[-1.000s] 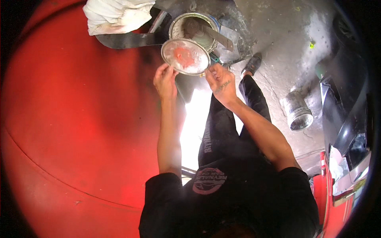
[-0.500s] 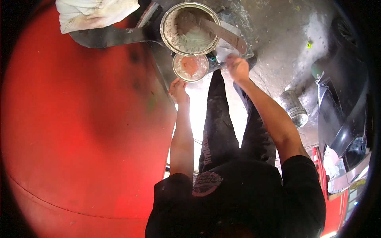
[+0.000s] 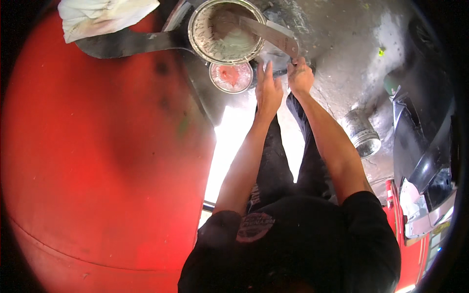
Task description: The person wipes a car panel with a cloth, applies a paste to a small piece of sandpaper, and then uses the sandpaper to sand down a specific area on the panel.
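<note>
First, at the far left, a crumpled white cloth [image 3: 108, 18] looks soft and limp, lying above the red panel [image 3: 107, 127] beside a dark curved piece [image 3: 129, 43] that seems stiff. To its right stands the open tin [image 3: 204, 41], smeared inside with grey-beige paste [image 3: 227, 24]; it is probably heavy if deeply filled, and best steadied low around its wall, since the coated rim could be slippery. Just below the tin in the view is a round lid [image 3: 233, 88] bearing an orange-red dab [image 3: 228, 74]; it is likely light and rigid, to be taken by its edge so that the dab stays unsmeared. Next comes the left hand [image 3: 268, 95], fingers stretched and slightly parted, with nothing clearly held, its tips near a pale sheet [image 3: 276, 61] that looks thin and easily shifted. Across the tin's right rim leans a flat blade [image 3: 276, 36], apparently light and perhaps a little springy; its outer end, clear of the paste, is the place to grip. Right at that end is the right hand [image 3: 300, 78], its fingers drawn narrow; whether they actually pinch the blade cannot be told. Farther right, well apart, a metal can [image 3: 362, 134] rests on the floor.
</note>
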### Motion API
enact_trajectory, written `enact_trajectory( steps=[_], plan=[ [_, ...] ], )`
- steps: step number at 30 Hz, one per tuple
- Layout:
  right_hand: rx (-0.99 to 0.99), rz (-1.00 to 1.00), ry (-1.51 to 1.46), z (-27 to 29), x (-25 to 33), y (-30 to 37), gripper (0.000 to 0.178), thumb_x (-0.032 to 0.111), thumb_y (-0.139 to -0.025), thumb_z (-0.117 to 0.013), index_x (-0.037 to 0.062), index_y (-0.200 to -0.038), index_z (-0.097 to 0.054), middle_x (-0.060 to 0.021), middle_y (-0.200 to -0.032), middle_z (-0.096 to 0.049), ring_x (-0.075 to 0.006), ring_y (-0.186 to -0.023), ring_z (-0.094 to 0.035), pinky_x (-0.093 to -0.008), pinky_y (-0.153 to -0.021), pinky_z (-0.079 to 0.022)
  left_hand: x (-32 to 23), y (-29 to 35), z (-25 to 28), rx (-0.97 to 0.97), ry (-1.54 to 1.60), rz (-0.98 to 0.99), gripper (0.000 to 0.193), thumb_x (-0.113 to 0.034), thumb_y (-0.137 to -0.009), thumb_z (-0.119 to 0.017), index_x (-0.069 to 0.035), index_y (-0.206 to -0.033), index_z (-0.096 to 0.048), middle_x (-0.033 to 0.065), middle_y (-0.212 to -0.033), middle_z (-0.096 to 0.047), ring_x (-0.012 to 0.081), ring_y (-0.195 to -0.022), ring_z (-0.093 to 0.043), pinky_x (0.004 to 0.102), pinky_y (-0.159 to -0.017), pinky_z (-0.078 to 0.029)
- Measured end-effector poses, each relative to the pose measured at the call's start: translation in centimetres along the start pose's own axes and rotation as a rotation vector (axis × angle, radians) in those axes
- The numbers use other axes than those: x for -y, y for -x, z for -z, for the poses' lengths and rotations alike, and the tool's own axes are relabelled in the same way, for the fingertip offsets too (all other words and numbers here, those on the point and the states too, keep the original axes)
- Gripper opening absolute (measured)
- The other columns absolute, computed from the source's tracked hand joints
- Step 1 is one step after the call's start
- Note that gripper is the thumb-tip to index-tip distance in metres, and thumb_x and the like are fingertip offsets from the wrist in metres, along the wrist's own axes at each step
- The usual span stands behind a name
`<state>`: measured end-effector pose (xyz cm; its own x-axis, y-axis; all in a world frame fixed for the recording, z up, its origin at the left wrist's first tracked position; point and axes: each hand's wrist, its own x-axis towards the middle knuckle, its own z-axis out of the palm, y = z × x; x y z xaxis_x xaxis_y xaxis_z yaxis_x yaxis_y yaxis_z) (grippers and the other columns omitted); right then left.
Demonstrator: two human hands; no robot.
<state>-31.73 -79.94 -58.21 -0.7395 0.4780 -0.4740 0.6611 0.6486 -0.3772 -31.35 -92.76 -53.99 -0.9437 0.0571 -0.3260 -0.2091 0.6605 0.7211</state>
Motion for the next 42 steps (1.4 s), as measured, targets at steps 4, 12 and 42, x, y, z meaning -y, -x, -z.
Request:
enact_trajectory(
  steps=[4, 12, 42],
  plan=[
    [0.073, -0.163, -0.161, -1.0, -1.5, 0.9, 0.024, 0.03, -0.089, -0.071, 0.0058, -0.091, -0.067, -0.0203, -0.082, -0.073, -0.0421, -0.083, -0.072, -0.0514, -0.077, -0.055, -1.3, -6.0, -1.7, 0.118, -0.339, 0.144, 0.071, -0.011, -0.082, -0.077, 0.002, -0.144, -0.042, 0.0297, -0.142, -0.046, 0.0491, -0.12, -0.059, 0.0508, -0.095, -0.055],
    [0.13, -0.531, -0.903, -1.9, -2.4, 1.5, 0.031, 0.022, -0.089, -0.078, -0.0062, -0.083, -0.067, -0.0139, -0.07, -0.069, -0.0192, -0.05, -0.065, -0.0316, -0.045, -0.054, -2.9, -4.9, -3.3, 0.252, -0.36, 0.13, 0.044, -0.025, -0.093, -0.067, 0.0, -0.128, -0.06, 0.0243, -0.121, -0.057, 0.0426, -0.099, -0.068, 0.0506, -0.085, -0.055],
    [0.256, 0.66, -0.297, 15.9, 2.3, 7.9, 0.022, 0.004, -0.1, -0.061, 0.002, -0.122, -0.062, -0.012, -0.094, -0.065, -0.0185, -0.069, -0.061, -0.0289, -0.058, -0.049, -5.9, 3.4, 3.1, 0.189, 1.309, 0.539, 0.05, -0.02, -0.1, -0.059, -0.009, -0.147, -0.045, 0.0121, -0.133, -0.06, 0.0259, -0.121, -0.059, 0.0407, -0.097, -0.051]
  ],
)
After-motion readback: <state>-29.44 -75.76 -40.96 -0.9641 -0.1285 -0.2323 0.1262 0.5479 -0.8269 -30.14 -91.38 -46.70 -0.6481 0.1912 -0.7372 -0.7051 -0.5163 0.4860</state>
